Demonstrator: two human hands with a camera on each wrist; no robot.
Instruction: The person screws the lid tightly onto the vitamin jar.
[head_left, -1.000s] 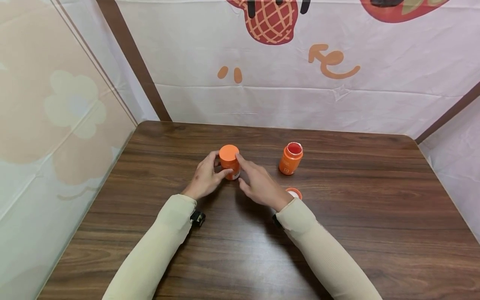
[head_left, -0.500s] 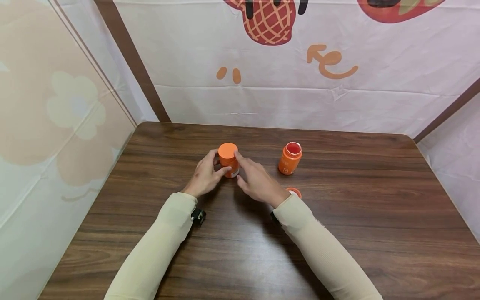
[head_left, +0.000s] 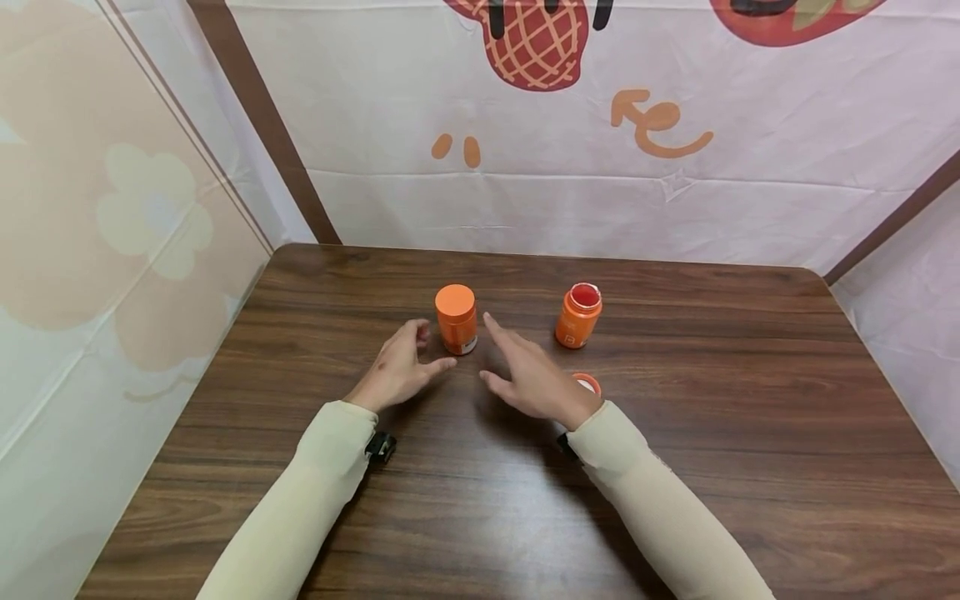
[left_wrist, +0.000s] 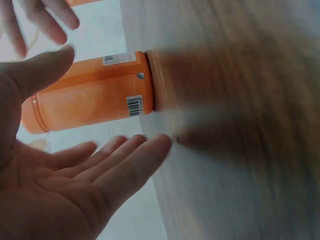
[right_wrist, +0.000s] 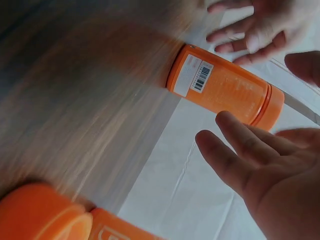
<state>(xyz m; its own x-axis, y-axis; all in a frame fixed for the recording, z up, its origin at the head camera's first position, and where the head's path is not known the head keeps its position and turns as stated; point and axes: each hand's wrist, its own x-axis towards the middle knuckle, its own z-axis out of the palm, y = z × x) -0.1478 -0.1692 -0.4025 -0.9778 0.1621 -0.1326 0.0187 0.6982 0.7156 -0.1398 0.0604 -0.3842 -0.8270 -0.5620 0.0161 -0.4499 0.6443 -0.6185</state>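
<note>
An orange bottle (head_left: 457, 325) with its lid on stands upright on the table between my two hands. On its left, my left hand (head_left: 397, 367) is spread apart from it, thumb and fingers relaxed around bare air. My right hand (head_left: 536, 375) hovers to the bottle's right with straight fingers, holding nothing. In the left wrist view the bottle (left_wrist: 95, 92) shows a barcode label beyond the thumb. The right wrist view shows the same bottle (right_wrist: 220, 85) past my right fingertips, with the left hand (right_wrist: 260, 30) behind it.
A second orange bottle (head_left: 577, 321) stands uncapped at the right, its red inside showing. Its orange lid (head_left: 587, 383) lies on the table nearer to me, partly hidden by my right wrist. A printed curtain (head_left: 525, 208) hangs behind the table's far edge.
Both hands have let go of the capped bottle and drawn back, the left toward the lower left, the right toward the lower right. The bottle stays standing, its lid on.
</note>
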